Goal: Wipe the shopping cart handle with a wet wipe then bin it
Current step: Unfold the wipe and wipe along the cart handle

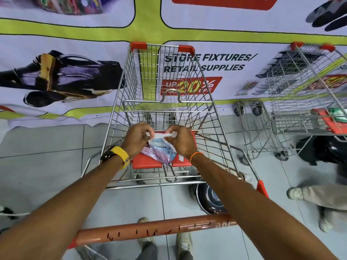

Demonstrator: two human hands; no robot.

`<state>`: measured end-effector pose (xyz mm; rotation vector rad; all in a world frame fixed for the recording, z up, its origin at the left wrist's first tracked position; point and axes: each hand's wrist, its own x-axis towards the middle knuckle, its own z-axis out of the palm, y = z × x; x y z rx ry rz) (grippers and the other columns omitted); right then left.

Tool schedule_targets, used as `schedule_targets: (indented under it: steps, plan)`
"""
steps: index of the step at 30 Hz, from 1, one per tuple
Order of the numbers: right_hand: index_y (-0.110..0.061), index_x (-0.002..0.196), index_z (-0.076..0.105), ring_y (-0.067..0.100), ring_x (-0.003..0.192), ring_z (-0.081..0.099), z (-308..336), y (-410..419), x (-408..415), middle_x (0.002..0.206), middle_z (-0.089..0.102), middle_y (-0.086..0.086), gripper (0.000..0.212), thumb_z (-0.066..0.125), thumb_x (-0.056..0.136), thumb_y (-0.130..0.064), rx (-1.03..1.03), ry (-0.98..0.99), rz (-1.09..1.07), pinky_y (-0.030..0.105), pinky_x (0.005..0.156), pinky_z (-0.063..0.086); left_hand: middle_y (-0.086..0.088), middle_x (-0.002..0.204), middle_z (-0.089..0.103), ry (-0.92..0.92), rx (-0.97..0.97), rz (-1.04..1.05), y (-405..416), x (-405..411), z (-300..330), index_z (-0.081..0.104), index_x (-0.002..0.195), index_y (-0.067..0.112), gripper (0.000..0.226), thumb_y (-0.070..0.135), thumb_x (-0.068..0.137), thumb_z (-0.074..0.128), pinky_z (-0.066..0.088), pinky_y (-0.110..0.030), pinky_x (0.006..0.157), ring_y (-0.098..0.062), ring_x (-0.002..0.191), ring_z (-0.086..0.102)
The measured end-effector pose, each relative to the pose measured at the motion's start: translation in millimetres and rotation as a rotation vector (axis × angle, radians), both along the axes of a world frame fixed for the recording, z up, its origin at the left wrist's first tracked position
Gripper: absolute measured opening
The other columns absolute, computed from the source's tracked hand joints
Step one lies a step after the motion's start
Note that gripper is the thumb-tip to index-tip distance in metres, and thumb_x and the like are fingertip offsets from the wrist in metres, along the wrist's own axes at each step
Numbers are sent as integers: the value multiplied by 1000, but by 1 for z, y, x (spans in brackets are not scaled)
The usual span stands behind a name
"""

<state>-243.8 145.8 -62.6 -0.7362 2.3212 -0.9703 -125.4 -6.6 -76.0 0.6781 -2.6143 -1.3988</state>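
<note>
The orange cart handle (150, 231) runs across the bottom of the view, below my forearms. Over the cart's red child seat (148, 162) both hands hold a blue and pink wet wipe pack (161, 150). My left hand (138, 137) grips the pack's top left edge. My right hand (181, 138) pinches a white wipe (162, 135) that stretches between the two hands at the pack's opening.
The wire shopping cart (167, 102) stands against a printed wall banner (75, 76). A second cart (304, 102) is parked to the right. Another person's shoes and legs (309, 199) are at the right. A dark round object (210, 197) sits under the cart.
</note>
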Motion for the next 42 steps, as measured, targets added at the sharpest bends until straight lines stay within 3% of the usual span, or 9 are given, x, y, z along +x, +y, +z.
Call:
schedule_targets:
  steps: [6,8,12,16,20,27,31,37,42]
  plan:
    - [-19,90,73,27,84,71,-17,-13,-2,98,76,4,22,77,76,-3,228,323,405,41,74,58,-3,95,66,-29,-532,-442,-13,-3,-24,72,92,11,28,-10,74,66,50,-32,78,-27,92,55]
    - [-17,96,74,30,85,72,-23,-16,2,98,77,9,17,79,80,-20,327,307,489,41,74,59,-2,100,66,-64,-601,-565,-14,1,-28,71,95,13,11,12,86,66,49,-35,81,-23,95,51]
    - [-17,92,72,31,88,68,-28,-16,5,99,72,11,33,69,82,-49,415,343,616,41,78,57,-3,107,66,-113,-562,-648,-14,4,-28,70,101,13,28,35,92,56,41,-34,91,-24,104,48]
    - [-13,86,61,33,86,67,-33,-11,4,98,66,11,39,48,91,-49,418,326,667,37,69,51,-2,104,68,-87,-552,-633,-14,7,-26,72,97,15,33,39,91,50,37,-32,88,-24,98,51]
    - [-15,89,61,27,88,63,-26,-9,2,105,65,5,47,65,81,-61,428,310,714,37,75,50,-1,100,69,-150,-504,-695,-11,10,-24,71,95,16,23,32,80,63,44,-37,91,-25,94,54]
    - [-15,106,68,37,99,68,-26,-15,12,108,72,15,22,66,88,-27,413,328,652,43,84,56,-3,80,53,-196,-419,-492,-5,11,-24,58,90,16,13,20,81,66,31,-30,58,-26,66,50]
    - [-17,113,47,37,90,64,-31,-11,9,92,66,13,27,60,89,-19,402,215,589,38,71,46,-10,92,63,-231,-311,-396,-3,10,-32,49,101,17,20,22,87,62,41,-35,63,-32,77,58]
    - [-22,105,62,30,101,66,-32,-8,4,107,73,7,28,76,81,-30,353,96,528,37,86,52,-5,95,69,-244,-159,-319,-3,6,-33,66,100,12,34,6,70,80,33,-13,58,-12,67,53]
    - [-18,115,61,23,104,60,-15,-2,-1,119,60,5,26,58,90,-22,105,41,385,34,89,48,-5,107,60,-245,-140,-282,-7,5,-28,65,111,12,50,11,65,86,40,-26,69,-19,80,53]
